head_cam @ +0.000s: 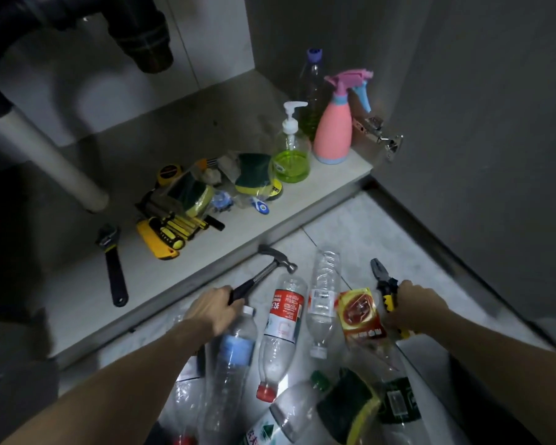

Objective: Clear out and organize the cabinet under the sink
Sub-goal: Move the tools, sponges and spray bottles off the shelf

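Two tools gripped — steel-headed hammer [272, 266], yellow-handled pliers [386, 290].

Head cam, looks down/fwd into cabinet [206, 149], close.

A home kitchen or utility corner, seen at the open cabinet under a sink. Black drain pipes [135, 36] and a white pipe [55, 159] hang over the cabinet floor [206, 242], well beyond the hands. A soap pump bottle [291, 149], a pink spray bottle [333, 123] and scouring sponges [254, 178] stand there. Pale floor tiles [350, 226] lie nearer, strewn with empty plastic bottles [283, 329].
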{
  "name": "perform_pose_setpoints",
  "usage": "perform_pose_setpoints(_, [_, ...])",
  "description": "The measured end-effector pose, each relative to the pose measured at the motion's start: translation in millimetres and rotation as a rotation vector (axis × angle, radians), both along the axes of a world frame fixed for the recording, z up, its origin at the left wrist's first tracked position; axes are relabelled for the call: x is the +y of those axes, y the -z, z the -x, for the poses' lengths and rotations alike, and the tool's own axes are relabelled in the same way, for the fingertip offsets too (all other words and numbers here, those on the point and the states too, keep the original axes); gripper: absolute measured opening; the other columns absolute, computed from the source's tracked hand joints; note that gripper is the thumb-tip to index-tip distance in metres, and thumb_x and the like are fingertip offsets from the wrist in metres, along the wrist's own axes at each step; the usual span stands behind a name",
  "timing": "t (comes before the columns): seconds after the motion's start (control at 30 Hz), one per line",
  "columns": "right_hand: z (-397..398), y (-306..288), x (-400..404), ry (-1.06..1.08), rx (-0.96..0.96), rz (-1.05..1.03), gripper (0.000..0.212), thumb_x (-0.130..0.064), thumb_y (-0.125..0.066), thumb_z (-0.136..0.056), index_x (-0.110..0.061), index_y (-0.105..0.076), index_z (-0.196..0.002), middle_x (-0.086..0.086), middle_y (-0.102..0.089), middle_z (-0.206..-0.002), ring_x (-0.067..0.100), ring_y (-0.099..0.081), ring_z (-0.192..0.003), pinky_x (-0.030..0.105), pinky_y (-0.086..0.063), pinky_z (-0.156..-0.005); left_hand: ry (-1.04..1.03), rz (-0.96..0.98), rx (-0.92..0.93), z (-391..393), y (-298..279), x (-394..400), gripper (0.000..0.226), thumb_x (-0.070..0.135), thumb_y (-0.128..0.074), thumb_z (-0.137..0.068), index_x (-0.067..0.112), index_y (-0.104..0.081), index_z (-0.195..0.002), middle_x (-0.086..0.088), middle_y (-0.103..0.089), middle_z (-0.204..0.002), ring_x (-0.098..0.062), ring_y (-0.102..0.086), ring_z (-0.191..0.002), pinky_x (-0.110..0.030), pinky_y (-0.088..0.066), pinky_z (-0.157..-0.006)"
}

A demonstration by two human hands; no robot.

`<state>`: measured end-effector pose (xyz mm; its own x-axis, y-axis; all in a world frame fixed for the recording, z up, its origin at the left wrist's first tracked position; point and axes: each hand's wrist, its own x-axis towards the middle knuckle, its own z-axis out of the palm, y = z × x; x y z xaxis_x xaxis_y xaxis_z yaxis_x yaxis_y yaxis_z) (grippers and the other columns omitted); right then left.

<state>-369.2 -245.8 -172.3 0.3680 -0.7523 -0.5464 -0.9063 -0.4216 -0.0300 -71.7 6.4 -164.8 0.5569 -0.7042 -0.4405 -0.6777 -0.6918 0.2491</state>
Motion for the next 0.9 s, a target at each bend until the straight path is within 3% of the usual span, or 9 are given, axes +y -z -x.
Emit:
perform_pose_setpoints(0.13, [1.1, 10.5, 5.3, -0.022, 0.021, 0.085, 0.052, -0.061, -0.047, -0.091, -0.012, -0.042, -0.109, 0.005, -0.06, -0.093, 0.028, -0.063, -0.086, 0.033, -0.045, -0.07, -0.055, -0.028, 0.01, -4.6, 2.7, -1.3, 0.021, 0.047, -0.054, -0.093, 0.026, -0.054, -0.096, 0.004, -0.061, -0.078, -0.014, -0.059, -0.066, -0.027, -0.035, -0.051])
perform_pose_setpoints(0.23, [2.2, 7.3, 2.5, -0.008, 0.029, 0.085, 0.056, -0.065, -0.048, -0.088, -0.013, -0.045, -0.108, 0.004, -0.059, -0.091, 0.025, -0.06, -0.079, 0.032, -0.047, -0.07, -0.084, -0.038, 0.0, -5.8, -0.1, -4.9, 0.025, 0.043, -0.059, -0.091, 0.028, -0.05, -0.108, -0.004, -0.067, -0.099, -0.024, -0.062, -0.083, -0.03, -0.043, -0.065])
perform_pose_setpoints(0.33, [-1.0, 0.6, 6.3, -0.014, 0.031, 0.103, 0.059, -0.065, -0.05, -0.088, -0.012, -0.048, -0.115, 0.007, -0.057, -0.102, 0.025, -0.06, -0.088, 0.034, -0.049, -0.072, -0.145, -0.048, 0.059, -2.7, 0.3, -9.0, 0.037, 0.035, -0.064, -0.089, 0.026, -0.05, -0.121, -0.007, -0.066, -0.114, -0.026, -0.062, -0.096, -0.03, -0.045, -0.075])
perform_pose_setpoints(0.47, [-16.5, -13.5, 21.3, 0.013, -0.099, 0.115, 0.054, -0.049, -0.059, -0.091, -0.011, -0.046, -0.127, 0.01, -0.054, -0.122, 0.026, -0.055, -0.11, 0.042, -0.054, -0.087, -0.187, -0.019, 0.122, 5.8, -4.2, -12.0, 0.042, 0.03, -0.067, -0.088, 0.02, -0.054, -0.126, -0.008, -0.063, -0.127, -0.029, -0.06, -0.112, -0.03, -0.045, -0.087])
perform_pose_setpoints(0.57, [-39.1, -27.7, 33.8, -0.054, -0.216, 0.139, 0.05, -0.036, -0.058, -0.091, -0.012, -0.045, -0.133, 0.009, -0.051, -0.131, 0.027, -0.05, -0.12, 0.042, -0.05, -0.09, -0.213, 0.037, 0.118, 7.6, -22.0, -10.1, 0.026, 0.029, -0.061, -0.091, 0.024, -0.06, -0.117, -0.007, -0.067, -0.12, -0.028, -0.061, -0.11, -0.032, -0.048, -0.091])
perform_pose_setpoints(0.63, [-59.8, -39.9, 44.1, -0.084, -0.357, 0.148, 0.041, -0.029, -0.057, -0.09, -0.015, -0.051, -0.129, 0.007, -0.056, -0.127, 0.027, -0.053, -0.116, 0.039, -0.049, -0.088, -0.169, 0.101, 0.058, 3.2, -43.6, -6.5, 0.015, 0.034, -0.055, -0.092, 0.027, -0.064, -0.101, -0.004, -0.069, -0.106, -0.027, -0.063, -0.101, -0.036, -0.052, -0.086])
perform_pose_setpoints(0.77, [-114.6, -70.7, 74.2, -0.129, -0.679, 0.056, 0.025, -0.022, -0.056, -0.091, -0.023, -0.059, -0.116, -0.003, -0.062, -0.111, 0.021, -0.058, -0.106, 0.032, -0.044, -0.079, -0.073, 0.172, -0.06, -23.5, -96.7, 10.2, 0.027, 0.045, -0.044, -0.089, 0.027, -0.059, -0.078, 0.0, -0.065, -0.083, -0.024, -0.06, -0.08, -0.033, -0.046, -0.065])
perform_pose_setpoints(0.9, [-176.8, -101.8, 109.8, -0.252, -0.834, -0.017, 0.02, -0.022, -0.056, -0.09, -0.03, -0.061, -0.108, -0.009, -0.06, -0.109, 0.014, -0.056, -0.104, 0.032, -0.047, -0.084, -0.143, 0.007, -0.227, -76.8, -135.5, 37.4, 0.033, 0.048, -0.048, -0.091, 0.02, -0.064, -0.083, -0.006, -0.066, -0.091, -0.026, -0.062, -0.081, -0.03, -0.04, -0.06])
